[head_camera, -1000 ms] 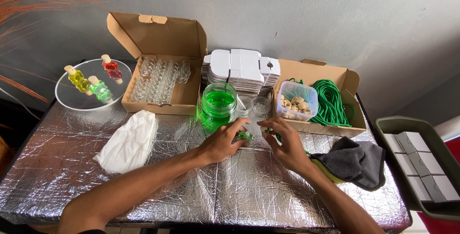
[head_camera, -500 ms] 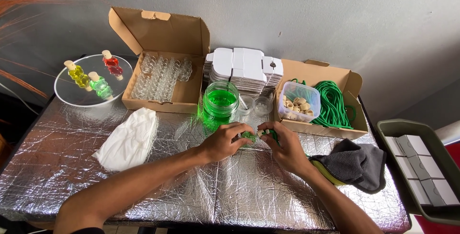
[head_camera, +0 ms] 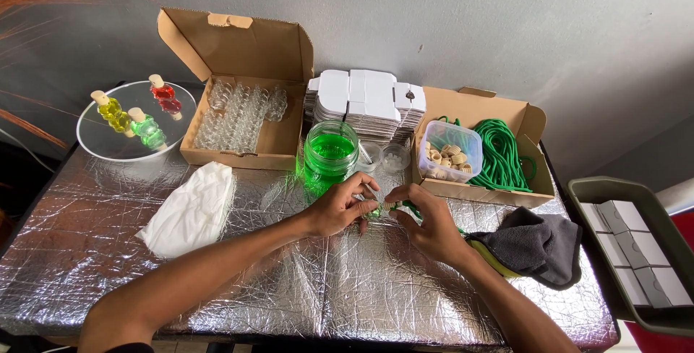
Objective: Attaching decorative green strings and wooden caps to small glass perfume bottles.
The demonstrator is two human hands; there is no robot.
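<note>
I see both hands meet over foil tabletop (head_camera: 217,281): left hand (head_camera: 338,207) and right hand (head_camera: 426,221) pinch a small green bottle (head_camera: 379,210), green jar (head_camera: 330,153) just behind.

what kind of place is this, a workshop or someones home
Probably a small home craft or packing bench, not a factory: a foil-covered table against a plain wall, a cardboard box of empty little glass bottles, a stack of flat white boxes, and a jar of green liquid.
</note>
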